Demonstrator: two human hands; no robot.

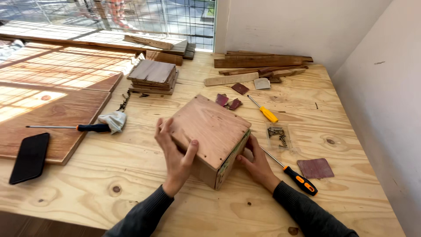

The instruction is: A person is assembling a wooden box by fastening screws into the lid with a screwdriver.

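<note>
Squarely between both hands (pixel 175 153), smooth boxy plywood box (pixel 210 136).

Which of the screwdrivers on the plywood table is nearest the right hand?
Start at the square wooden box mid-table. By the right hand lies a black-and-orange-handled screwdriver. The yellow-handled screwdriver lies farther back.

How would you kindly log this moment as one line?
left hand: grips wooden box | right hand: grips box side | nearby: orange-black screwdriver, sandpaper
</note>
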